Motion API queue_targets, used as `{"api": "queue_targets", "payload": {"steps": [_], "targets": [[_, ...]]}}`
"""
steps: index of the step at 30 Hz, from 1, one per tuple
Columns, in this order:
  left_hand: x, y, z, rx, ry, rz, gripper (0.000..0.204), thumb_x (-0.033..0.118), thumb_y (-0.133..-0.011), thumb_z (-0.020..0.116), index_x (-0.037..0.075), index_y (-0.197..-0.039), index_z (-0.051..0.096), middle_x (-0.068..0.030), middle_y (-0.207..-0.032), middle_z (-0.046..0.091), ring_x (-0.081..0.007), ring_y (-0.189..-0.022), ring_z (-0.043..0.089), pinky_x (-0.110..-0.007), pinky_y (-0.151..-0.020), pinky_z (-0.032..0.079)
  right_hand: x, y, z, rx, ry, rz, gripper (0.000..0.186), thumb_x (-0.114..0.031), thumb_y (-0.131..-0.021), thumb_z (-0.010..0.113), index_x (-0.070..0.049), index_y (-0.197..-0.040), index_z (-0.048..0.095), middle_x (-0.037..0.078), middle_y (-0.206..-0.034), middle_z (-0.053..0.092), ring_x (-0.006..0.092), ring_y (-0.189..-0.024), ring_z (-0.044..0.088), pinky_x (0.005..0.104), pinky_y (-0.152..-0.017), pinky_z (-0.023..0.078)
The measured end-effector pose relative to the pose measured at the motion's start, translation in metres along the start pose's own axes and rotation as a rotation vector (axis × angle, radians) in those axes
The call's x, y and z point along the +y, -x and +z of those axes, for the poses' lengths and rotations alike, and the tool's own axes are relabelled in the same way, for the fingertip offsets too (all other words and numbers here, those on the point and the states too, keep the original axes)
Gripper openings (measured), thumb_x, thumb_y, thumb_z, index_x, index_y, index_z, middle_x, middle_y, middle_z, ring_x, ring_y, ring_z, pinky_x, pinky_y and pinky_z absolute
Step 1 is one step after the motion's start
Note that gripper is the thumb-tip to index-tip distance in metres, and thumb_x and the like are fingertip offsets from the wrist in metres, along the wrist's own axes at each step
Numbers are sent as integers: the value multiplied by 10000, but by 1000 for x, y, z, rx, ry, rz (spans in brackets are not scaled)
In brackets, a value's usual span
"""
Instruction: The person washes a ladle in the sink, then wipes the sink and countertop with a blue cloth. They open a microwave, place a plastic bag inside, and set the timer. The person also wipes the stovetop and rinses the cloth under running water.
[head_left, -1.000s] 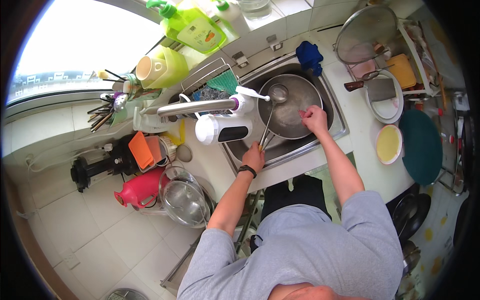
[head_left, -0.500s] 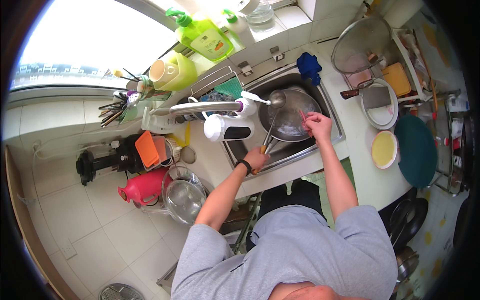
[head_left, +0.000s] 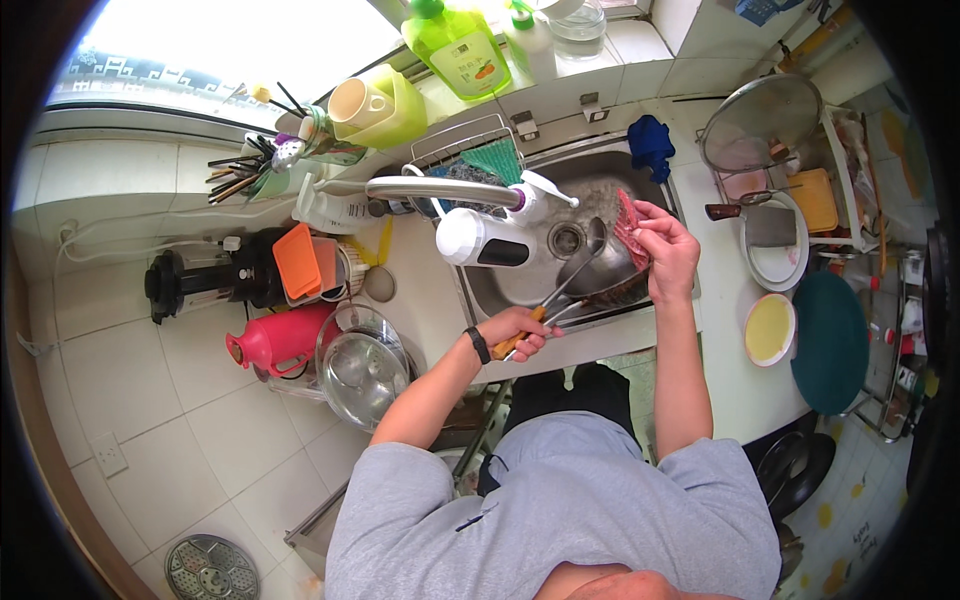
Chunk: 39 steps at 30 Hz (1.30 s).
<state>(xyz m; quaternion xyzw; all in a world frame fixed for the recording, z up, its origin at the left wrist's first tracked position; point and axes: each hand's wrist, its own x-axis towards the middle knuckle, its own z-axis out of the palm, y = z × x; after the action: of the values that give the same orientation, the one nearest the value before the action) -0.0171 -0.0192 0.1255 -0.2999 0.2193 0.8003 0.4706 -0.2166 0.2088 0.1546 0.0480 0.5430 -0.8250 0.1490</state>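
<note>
My left hand (head_left: 512, 334) is closed around the orange wooden handle of a metal ladle (head_left: 597, 232) and what looks like the pot's metal handle, side by side. The ladle's bowl rests against the inside of a metal pot (head_left: 612, 272), which is tilted in the sink (head_left: 515, 283) near its right front. In my right hand (head_left: 670, 250) a reddish-pink cloth (head_left: 629, 232) is pinched at the pot's right edge. My fingers partly hide that edge. Left of the pot, the sink's drain (head_left: 566, 240) shows on wet metal.
A white faucet with a filter (head_left: 484, 238) hangs over the sink's left side. A blue cloth (head_left: 651, 148) lies at its far right corner. To the right are a cleaver (head_left: 768, 225) on a white bowl, a yellow dish (head_left: 769, 329) and a dark green board (head_left: 831, 335).
The pot, earlier lying flatter with water inside, has tipped up and moved toward the near right, uncovering the drain. My right hand has lifted slightly with the cloth. The whole view has shifted.
</note>
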Motion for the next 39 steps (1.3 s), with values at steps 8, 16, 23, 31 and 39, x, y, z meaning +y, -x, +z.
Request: {"api": "queue_targets", "payload": {"steps": [8,16,23,31,39], "targets": [[2,-28,-30,413,-510,280,122,49,-894,628,22,-1001,577,-13,-645,522,-92,-467,483,-275,-414,383,52,-2,-22,122,-6,47,115,141,-754,675,49,-816,705,197,-1186,683,206,-990,680,307,-840,568],[-14,-71,-90,656,-907,392,197,112,-811,674,-5,-950,595,-97,-702,613,-202,-596,621,-365,-555,505,106,6,-48,182,201,154,77,103,-734,696,56,-789,723,169,-1109,705,186,-877,685,284,-734,561],[-10,-83,-99,795,-1109,312,341,165,-778,690,13,-1079,638,-202,-884,703,-365,-877,692,-445,-782,539,162,3,-69,160,528,235,64,1,-677,747,29,-735,748,143,-1012,749,210,-838,712,327,-752,555],[20,-64,-78,948,-1551,350,373,154,-786,676,76,-1151,678,-215,-1018,717,-402,-1010,677,-484,-902,525,174,5,-69,26,893,153,117,-65,-619,804,-1,-686,732,139,-883,735,273,-792,720,345,-722,541],[60,10,-35,1343,-1558,1466,191,61,-784,656,35,-946,754,-180,-953,733,-408,-883,673,-490,-773,523,179,14,-73,19,930,198,168,-53,-590,803,15,-734,749,137,-917,760,266,-780,737,347,-733,565]]}}
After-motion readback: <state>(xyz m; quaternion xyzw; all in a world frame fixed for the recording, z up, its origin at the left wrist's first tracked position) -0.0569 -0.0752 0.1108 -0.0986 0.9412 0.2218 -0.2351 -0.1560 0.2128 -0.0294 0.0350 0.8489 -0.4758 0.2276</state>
